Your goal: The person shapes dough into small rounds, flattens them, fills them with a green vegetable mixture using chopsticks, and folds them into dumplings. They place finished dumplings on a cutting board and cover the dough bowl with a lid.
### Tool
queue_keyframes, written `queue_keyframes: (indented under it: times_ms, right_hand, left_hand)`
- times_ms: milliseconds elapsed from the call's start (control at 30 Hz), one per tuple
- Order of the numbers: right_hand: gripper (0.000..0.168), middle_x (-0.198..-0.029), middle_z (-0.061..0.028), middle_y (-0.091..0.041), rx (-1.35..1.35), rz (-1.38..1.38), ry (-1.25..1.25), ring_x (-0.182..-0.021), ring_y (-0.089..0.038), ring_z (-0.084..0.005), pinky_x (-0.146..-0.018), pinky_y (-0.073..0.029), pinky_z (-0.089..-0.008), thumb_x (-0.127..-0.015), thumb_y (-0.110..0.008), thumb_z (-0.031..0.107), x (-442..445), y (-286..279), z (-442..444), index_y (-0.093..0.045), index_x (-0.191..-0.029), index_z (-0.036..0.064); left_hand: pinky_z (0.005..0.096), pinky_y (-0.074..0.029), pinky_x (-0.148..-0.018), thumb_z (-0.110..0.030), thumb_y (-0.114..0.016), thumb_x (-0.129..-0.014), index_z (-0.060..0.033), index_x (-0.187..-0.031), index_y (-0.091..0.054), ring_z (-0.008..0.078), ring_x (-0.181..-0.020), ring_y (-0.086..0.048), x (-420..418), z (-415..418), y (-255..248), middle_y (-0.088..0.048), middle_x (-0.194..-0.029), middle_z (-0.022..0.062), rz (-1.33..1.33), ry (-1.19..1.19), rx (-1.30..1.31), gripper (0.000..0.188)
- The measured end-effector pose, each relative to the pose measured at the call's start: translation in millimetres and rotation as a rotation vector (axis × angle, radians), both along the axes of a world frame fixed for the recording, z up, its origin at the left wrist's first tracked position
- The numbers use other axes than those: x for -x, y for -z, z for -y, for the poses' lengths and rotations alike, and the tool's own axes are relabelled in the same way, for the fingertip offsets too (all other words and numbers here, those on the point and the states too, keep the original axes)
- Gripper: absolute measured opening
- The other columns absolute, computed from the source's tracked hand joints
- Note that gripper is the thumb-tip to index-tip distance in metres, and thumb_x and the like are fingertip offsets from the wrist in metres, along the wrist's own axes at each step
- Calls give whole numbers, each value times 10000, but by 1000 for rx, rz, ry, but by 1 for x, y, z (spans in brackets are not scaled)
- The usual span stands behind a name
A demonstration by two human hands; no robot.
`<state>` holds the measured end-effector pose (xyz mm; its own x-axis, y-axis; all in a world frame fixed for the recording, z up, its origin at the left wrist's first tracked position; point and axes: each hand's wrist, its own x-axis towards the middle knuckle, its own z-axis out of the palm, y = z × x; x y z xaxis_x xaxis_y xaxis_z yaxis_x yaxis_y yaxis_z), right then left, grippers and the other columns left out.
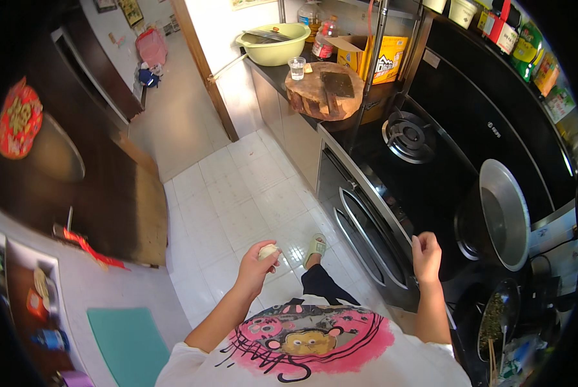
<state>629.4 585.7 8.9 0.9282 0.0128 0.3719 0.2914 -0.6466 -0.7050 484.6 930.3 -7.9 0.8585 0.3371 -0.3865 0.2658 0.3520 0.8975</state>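
My left hand (259,266) is raised over the tiled floor, its fingers closed around a small whitish, rounded piece of food (268,251), whose kind I cannot tell. Near the front edge of the black gas stove, my right hand (426,256) is raised with its fingers curled in; nothing shows in it. Ahead, a round wooden chopping block (306,89) bears a cleaver (336,86) and a clear cup of liquid (296,68).
A wide metal pan (504,213) tilts at the stove's right, beyond the front burner. A gas burner (408,134) lies nearer the block. A green basin (275,51) and a yellow carton (389,60) stand on the counter. An open brown door (100,193) is at the left.
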Motion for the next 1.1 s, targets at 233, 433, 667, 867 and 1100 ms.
queue_keyframes:
  times_ms: [233,433,667,867,1100]
  right_hand:
    - [274,-549,-144,-513,64,-90,-235,-477,-496,-237,-484,-399,-314,-831,-573,198,-147,1,-107,-552,-645,-1]
    - [120,-595,-65,-522,-213,-112,-444,-521,-469,-131,-503,-394,-254,-782,-635,109,-284,-42,-232,-570,-743,15]
    - [61,-714,-72,-559,-149,-137,-790,-588,-531,-174,-565,-434,-257,-787,-596,71,-390,-91,-381,-561,-797,22]
    - [107,-670,-57,-550,-80,-103,-890,-589,-507,-128,-556,-418,-259,-812,-586,112,-500,-117,-510,-571,-813,6]
    - [195,-633,-7,-527,-8,-418,-562,-550,-487,-76,-514,-416,-220,-853,-538,212,-636,-140,-624,-560,-840,18]
  left_hand:
    - [213,-414,-533,-65,-597,-793,-14,-1118,-473,102,-673,-526,-131,-86,-5,-590,-924,86,-12,-62,38,351]
    - [216,-412,-526,-42,-573,-798,-21,-1125,-464,107,-646,-520,-245,-161,-47,-573,-923,97,88,-126,-29,345]
    - [207,-426,-527,-37,-567,-808,-10,-1112,-476,104,-651,-530,-296,-261,-16,-589,-921,100,43,-314,67,319]
    - [198,-420,-527,-16,-581,-788,-11,-1113,-473,95,-657,-526,-363,-379,2,-587,-919,86,66,-387,80,342]
    - [203,-419,-531,-11,-579,-779,-16,-1108,-479,89,-647,-522,-467,-524,-25,-594,-915,78,107,-140,-40,344]
